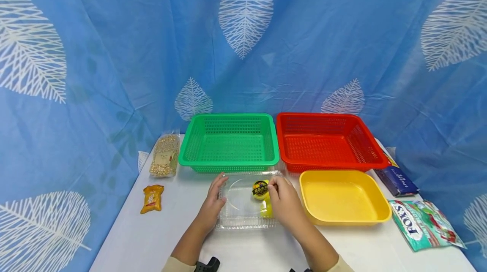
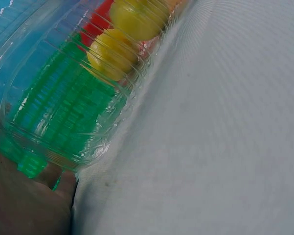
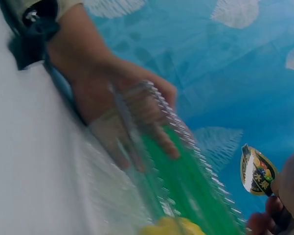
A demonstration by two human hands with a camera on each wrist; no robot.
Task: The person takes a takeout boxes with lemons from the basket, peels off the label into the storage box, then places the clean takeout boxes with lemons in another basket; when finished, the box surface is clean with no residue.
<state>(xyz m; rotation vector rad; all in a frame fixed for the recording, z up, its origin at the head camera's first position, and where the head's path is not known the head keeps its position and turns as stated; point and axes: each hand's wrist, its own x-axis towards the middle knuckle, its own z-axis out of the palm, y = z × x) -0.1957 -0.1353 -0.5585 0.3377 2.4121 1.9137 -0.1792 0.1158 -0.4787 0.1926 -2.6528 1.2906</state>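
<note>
A clear plastic clamshell box (image 1: 239, 204) lies on the white table, with yellow fruit-like pieces (image 2: 112, 54) visible through its wall. My left hand (image 1: 211, 206) holds the box's left end, thumb over the top and fingers along the side. Above the box's right part, my right hand (image 1: 285, 202) pinches a black label (image 3: 258, 171) with a colourful fruit picture by its edge. The label stands off the lid in the right wrist view; whether part of it still sticks cannot be seen.
Behind the box stand a green basket (image 1: 228, 166) and a red basket (image 1: 335, 164). A yellow tub (image 1: 344, 200) is to the right, near a blue spaghetti pack (image 1: 397, 181) and a green Fox's bag (image 1: 426, 225). At left lie a grain bag (image 1: 165, 156) and an orange packet (image 1: 153, 199).
</note>
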